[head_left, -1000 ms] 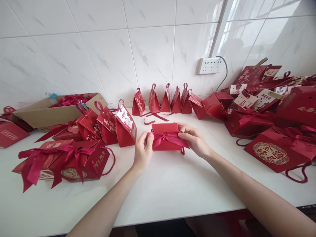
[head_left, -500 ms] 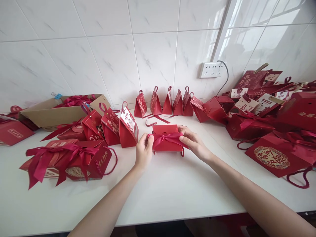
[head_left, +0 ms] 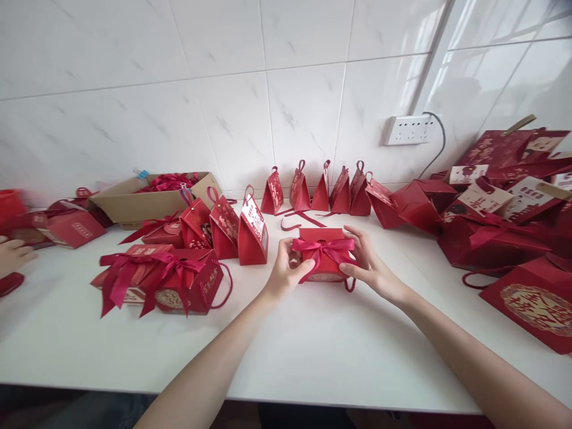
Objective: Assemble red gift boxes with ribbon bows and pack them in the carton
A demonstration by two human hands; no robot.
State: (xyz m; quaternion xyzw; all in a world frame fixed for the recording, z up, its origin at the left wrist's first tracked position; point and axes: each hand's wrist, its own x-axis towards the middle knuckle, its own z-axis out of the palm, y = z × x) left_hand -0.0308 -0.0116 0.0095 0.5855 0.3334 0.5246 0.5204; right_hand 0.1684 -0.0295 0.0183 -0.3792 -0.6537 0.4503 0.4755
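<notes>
White surface (head_left: pixel 313 363) nearest us, with a red box (head_left: pixel 329 266) around the middle of it, held in both our hands. We can't really tell if it's touching down or lifted a bit. Our left hand (head_left: pixel 286 271) and right hand (head_left: pixel 369 265) have their fingers wrapped on its two sides, thumbs at the front, gripping it just below a shiny bow (head_left: pixel 322 246). Over to our left we've got a pair of ribbon-tied boxes (head_left: pixel 196 286), and to our right a box with a gold emblem (head_left: pixel 536 307). Somebody else's hand (head_left: pixel 13 255) pokes in at the left edge; no idea what it's holding, it's cut off. Further back we see three peaked boxes (head_left: pixel 254 235), loose ribbon (head_left: pixel 313 219), a cardboard carton (head_left: pixel 134 208) of ribbons (head_left: pixel 172 181), then a row of small peaked boxes (head_left: pixel 320 195) near the tiled wall (head_left: pixel 304 113), which has a white power strip (head_left: pixel 410 131) on it.
</notes>
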